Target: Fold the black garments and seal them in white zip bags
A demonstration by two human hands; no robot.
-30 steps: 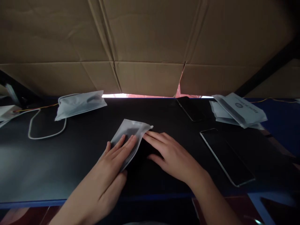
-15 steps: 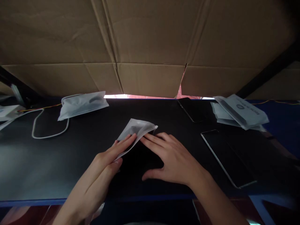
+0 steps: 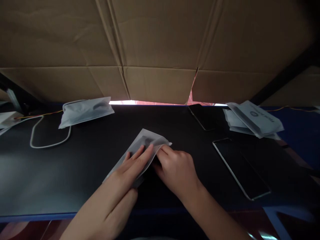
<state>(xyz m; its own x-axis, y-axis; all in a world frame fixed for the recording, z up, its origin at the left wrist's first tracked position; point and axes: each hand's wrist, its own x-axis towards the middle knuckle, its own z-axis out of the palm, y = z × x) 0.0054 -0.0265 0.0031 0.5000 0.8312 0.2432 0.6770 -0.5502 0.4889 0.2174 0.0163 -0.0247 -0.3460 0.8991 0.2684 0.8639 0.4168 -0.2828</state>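
A frosted plastic zip bag (image 3: pixel 147 136) lies slanted at the middle of the black tabletop, something darker showing faintly through it. My left hand (image 3: pixel 122 186) holds the bag, its fingers along the upper face and its thumb at the near edge. At the bag's right end, by its open mouth and the small slider, my right hand (image 3: pixel 177 166) is closed with fingers curled in. Its fingertips are hidden under the bag's edge, so what they pinch cannot be made out. Right of that hand, a phone with a pale frame (image 3: pixel 241 168) lies on the black surface.
A second dark phone (image 3: pixel 202 116) lies farther back. Several frosted pouches (image 3: pixel 260 118) with printing are stacked at the right. On the left, another filled pouch (image 3: pixel 87 111) rests over a white cable (image 3: pixel 50 145). A cardboard sheet (image 3: pixel 160 40) stands along the back.
My right hand has curled from stretched fingers into a closed grip at the bag's mouth. My left hand has slid slightly right, and more of the bag's left side shows.
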